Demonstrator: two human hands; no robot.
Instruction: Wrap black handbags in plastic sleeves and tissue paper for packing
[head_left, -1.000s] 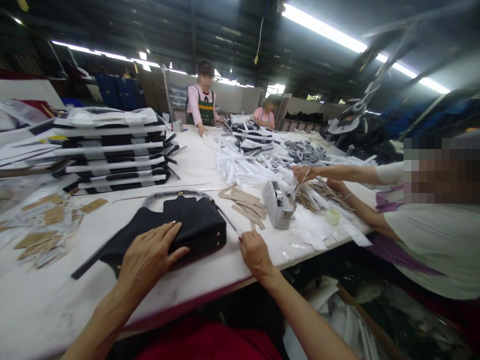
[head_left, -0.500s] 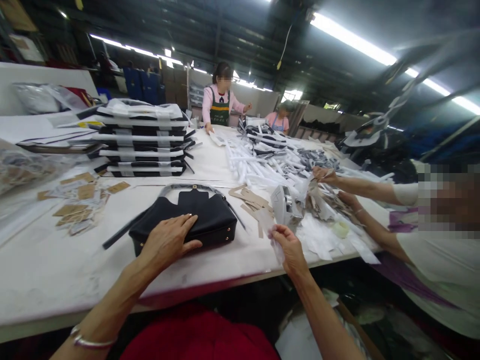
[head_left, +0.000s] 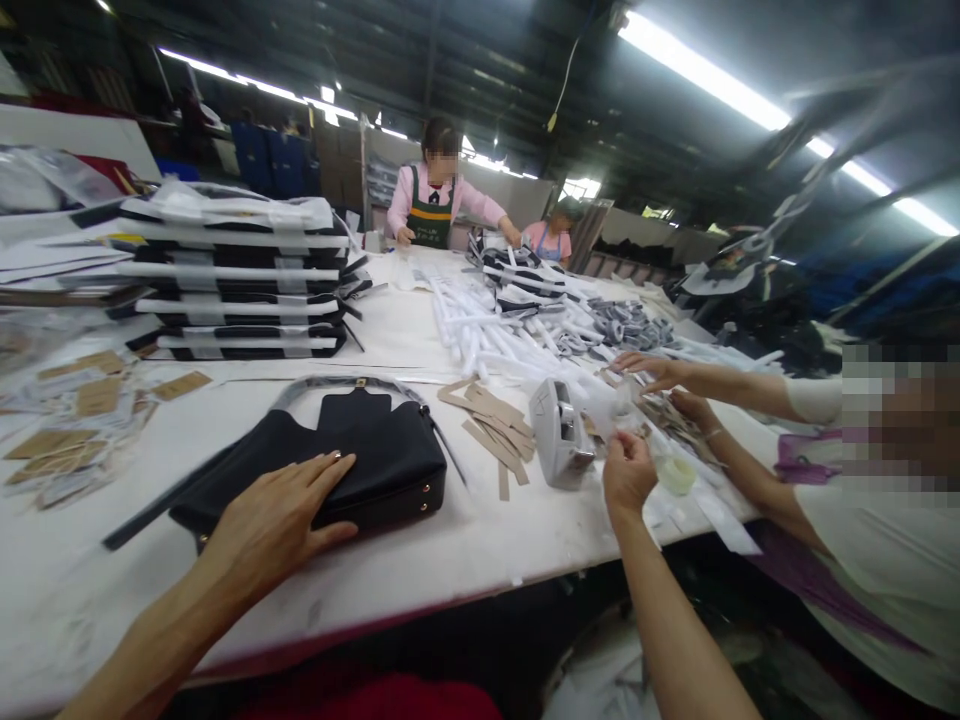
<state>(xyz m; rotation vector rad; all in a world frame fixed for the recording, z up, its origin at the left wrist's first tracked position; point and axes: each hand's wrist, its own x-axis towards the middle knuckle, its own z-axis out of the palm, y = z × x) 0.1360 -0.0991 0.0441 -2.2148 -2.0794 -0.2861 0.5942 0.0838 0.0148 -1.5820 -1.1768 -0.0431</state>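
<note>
The black bag (head_left: 397, 445) is laid near the front edge of the table (head_left: 480, 540). On it the left hand (head_left: 277, 520) is rested flat, thumb spread apart. Beside the tape dispenser (head_left: 549, 440), the right hand (head_left: 628, 478) is curled, fingers together; whether something is pinched cannot be told.

Above me, bright tube lights (head_left: 703, 72) run beneath a dark ceiling (head_left: 495, 70); beyond my white table (head_left: 487, 535) I see pale partitions (head_left: 652, 234) and a glaring window (head_left: 581, 188)
</note>
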